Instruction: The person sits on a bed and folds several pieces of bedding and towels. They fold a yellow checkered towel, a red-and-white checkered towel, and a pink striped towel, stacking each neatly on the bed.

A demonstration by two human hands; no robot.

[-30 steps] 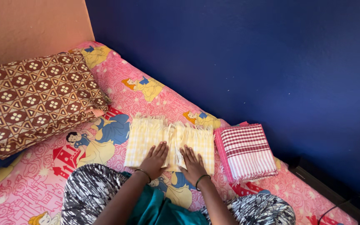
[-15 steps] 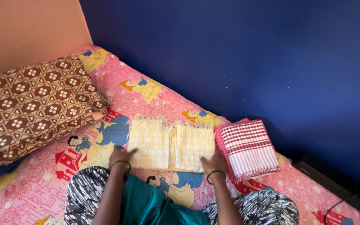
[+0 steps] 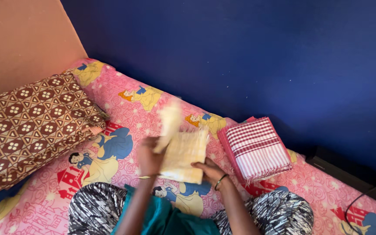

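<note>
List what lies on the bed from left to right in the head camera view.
Brown patterned pillow → left hand lifting a flap of the yellow checked cloth → right hand pressing that cloth → folded red-and-white striped cloth.

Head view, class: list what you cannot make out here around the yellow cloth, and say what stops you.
- left hand: motion blur, so its grip is unclear.
- yellow cloth: lifted flap smeared, fold count unreadable.
- right hand: fingertips hidden under the cloth.
- patterned pillow: cut by left edge.
- Cable: too thin, cut off by the frame.
</note>
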